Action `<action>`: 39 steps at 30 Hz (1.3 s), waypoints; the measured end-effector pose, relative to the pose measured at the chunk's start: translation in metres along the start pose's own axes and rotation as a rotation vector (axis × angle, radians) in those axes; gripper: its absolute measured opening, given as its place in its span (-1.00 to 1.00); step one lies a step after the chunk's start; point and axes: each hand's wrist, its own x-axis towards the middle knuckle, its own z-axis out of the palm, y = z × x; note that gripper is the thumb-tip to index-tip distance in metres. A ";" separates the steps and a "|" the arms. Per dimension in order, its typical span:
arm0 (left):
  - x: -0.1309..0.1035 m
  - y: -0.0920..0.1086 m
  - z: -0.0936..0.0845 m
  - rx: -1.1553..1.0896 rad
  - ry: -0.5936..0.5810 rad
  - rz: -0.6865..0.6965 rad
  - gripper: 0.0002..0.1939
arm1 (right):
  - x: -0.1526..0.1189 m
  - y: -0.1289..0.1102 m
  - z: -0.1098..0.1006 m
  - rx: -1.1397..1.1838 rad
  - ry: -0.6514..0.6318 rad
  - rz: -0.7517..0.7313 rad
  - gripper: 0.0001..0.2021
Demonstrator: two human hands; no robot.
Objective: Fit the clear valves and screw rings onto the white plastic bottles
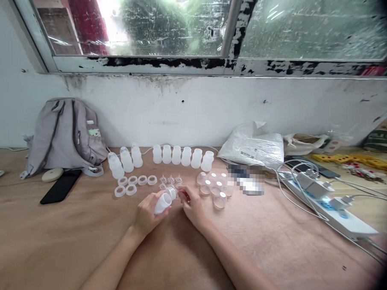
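My left hand (148, 211) is wrapped round a white bottle (162, 203), which tilts up and to the right. At the bottle's top sits a clear piece (171, 191). My right hand (191, 202) is beside that piece with its fingers curled together; what they hold, if anything, is too small to make out. Just beyond the hands stand several clear nipples (170, 179). White rings (142, 180) lie to their left, and clear domed caps (219, 200) to the right. Behind are a row of open white bottles (186, 156) and three topped bottles (126, 160).
A grey backpack (64, 135), a black phone (61, 187) and a round cream object (53, 174) are at the left. On the right are a plastic package (256, 145) and a power strip (347, 222) with plugs and looping cables. A wall (143, 113) bounds the table's back.
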 end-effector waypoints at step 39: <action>0.002 -0.004 0.003 0.280 -0.067 0.145 -0.54 | -0.001 -0.008 -0.009 -0.144 -0.241 -0.050 -0.60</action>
